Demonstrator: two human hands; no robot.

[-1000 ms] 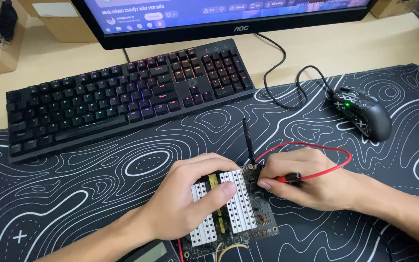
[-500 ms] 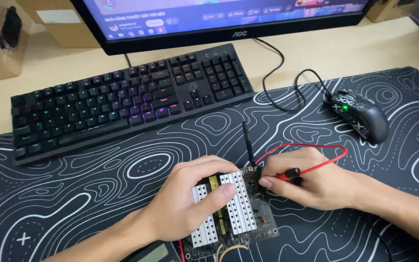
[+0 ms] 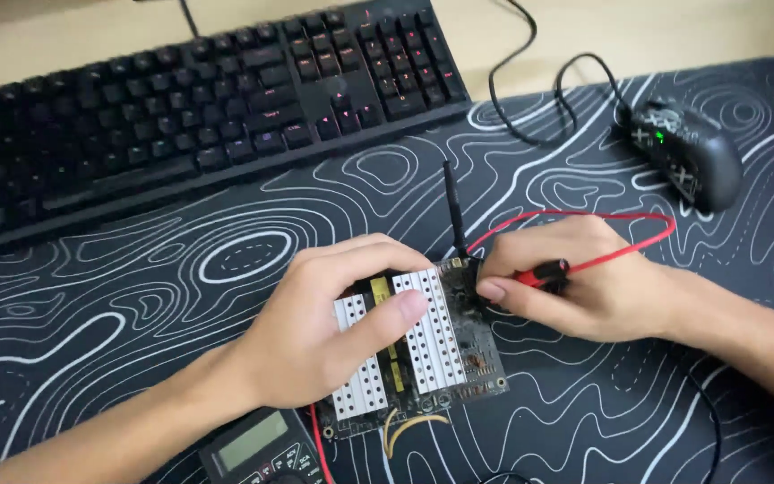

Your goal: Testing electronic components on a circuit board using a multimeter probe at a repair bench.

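A white breadboard (image 3: 423, 345) mounted on a dark circuit board (image 3: 477, 358) lies on the patterned desk mat. My left hand (image 3: 315, 332) rests on top of it, thumb pressed across the white strips. My right hand (image 3: 575, 282) pinches a red probe (image 3: 539, 272) against the board's upper right corner, where a short black antenna (image 3: 452, 206) stands up. A red lead (image 3: 620, 220) loops away from the probe over my right hand. A multimeter (image 3: 257, 444) with a grey screen lies just below my left wrist.
A black keyboard (image 3: 181, 108) with lit keys spans the back of the black mat (image 3: 136, 296) with white contour lines. A black wired mouse (image 3: 687, 152) sits at the back right, its cable curling toward the keyboard. Yellow wires (image 3: 405, 426) stick out below the board.
The view has moved in closer and lower; the monitor has left the frame. Both hands stay on the board, with the probe held at the same corner.
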